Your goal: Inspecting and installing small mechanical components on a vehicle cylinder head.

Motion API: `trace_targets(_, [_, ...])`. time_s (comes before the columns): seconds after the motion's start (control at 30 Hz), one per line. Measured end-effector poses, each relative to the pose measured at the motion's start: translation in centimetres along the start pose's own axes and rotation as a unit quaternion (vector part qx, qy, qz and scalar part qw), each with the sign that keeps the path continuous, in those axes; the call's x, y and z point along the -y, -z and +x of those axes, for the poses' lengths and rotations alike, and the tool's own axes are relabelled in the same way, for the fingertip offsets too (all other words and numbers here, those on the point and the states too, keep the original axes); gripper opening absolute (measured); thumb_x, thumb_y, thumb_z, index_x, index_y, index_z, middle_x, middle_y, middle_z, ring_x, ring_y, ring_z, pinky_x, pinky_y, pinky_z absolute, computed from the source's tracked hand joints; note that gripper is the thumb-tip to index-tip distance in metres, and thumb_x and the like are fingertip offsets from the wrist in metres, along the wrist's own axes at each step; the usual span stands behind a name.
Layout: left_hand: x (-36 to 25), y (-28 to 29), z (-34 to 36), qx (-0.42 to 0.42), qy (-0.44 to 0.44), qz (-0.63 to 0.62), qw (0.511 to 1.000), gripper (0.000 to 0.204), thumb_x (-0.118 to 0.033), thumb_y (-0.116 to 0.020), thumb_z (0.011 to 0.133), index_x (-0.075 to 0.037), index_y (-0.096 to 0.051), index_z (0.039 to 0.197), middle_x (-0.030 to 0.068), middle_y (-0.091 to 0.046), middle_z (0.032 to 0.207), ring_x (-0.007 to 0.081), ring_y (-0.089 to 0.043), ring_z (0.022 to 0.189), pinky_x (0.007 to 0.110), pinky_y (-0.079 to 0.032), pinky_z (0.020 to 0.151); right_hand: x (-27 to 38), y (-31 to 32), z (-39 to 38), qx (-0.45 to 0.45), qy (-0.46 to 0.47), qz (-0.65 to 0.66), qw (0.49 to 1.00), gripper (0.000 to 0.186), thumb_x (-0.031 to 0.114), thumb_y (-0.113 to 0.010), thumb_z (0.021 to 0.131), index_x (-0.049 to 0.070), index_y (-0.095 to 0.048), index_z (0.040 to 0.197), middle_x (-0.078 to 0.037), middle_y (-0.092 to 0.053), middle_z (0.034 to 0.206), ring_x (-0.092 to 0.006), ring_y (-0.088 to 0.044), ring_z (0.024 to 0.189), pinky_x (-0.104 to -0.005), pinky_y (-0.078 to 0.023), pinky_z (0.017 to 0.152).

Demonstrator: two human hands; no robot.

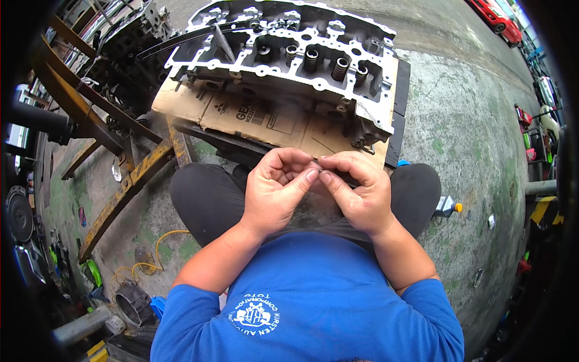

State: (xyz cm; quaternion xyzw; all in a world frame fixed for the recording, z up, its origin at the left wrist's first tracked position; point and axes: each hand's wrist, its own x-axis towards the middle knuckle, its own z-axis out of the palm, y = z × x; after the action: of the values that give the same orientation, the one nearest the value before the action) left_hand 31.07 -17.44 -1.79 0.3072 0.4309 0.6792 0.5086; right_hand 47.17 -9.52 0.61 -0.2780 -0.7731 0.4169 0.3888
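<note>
My left hand [276,187] and my right hand [357,188] meet in front of my chest, fingertips pinched together around something too small to make out. They hover above my knees in dark trousers. Just beyond them lies a silver engine cylinder head [289,57] with several valve springs showing, resting on a flattened piece of brown cardboard [241,117]. Neither hand touches the cylinder head.
A rusty yellow steel frame [120,181] stands to the left with a dark engine block [129,42] behind it. A yellow hose [158,244] curls on the concrete floor. A small bottle with an orange cap [447,207] sits right of my knee. Red vehicles are parked far right.
</note>
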Motion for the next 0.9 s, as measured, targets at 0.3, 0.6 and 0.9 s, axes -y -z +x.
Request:
trace_targets(0.3, [-0.2, 1.4, 0.3, -0.029, 0.169, -0.064, 0.983, 0.019, 0.002, -0.07, 0.094, -0.001, -0.061, 0.11, 0.0104, -0.073, 0.1, 0.0152, -0.072, 0.089, 0.027, -0.059, 0.081, -3.0, -1.0, -1.2, 0.053, -0.196, 0.228, 0.952, 0.017, 0.003, -0.073, 0.094, -0.002, -0.074, 0.11, -0.008, -0.073, 0.104, -0.014, -0.068, 0.098, -0.0272, -0.055, 0.087])
trace_targets(0.6, [0.4, 1.6, 0.2, -0.028, 0.255, -0.107, 0.961, 0.021, -0.002, -0.072, 0.094, -0.001, -0.061, 0.111, 0.0109, -0.073, 0.099, 0.0162, -0.074, 0.086, 0.026, -0.061, 0.075, -4.6, -1.1, -2.1, 0.056, -0.311, 0.39, 0.865, 0.015, 0.003, -0.068, 0.096, -0.002, -0.072, 0.11, -0.009, -0.073, 0.107, -0.015, -0.069, 0.098, -0.0275, -0.057, 0.087])
trace_targets(0.9, [0.6, 0.8, -0.4, -0.009, 0.097, 0.096, 0.991, 0.019, -0.004, -0.072, 0.095, 0.003, -0.068, 0.112, 0.0103, -0.074, 0.102, 0.0172, -0.072, 0.093, 0.028, -0.057, 0.083, -4.7, -1.9, -1.9, 0.046, -0.328, 0.4, 0.855, 0.016, 0.012, -0.07, 0.097, 0.001, -0.071, 0.109, -0.004, -0.071, 0.098, -0.009, -0.064, 0.086, -0.0232, -0.052, 0.077])
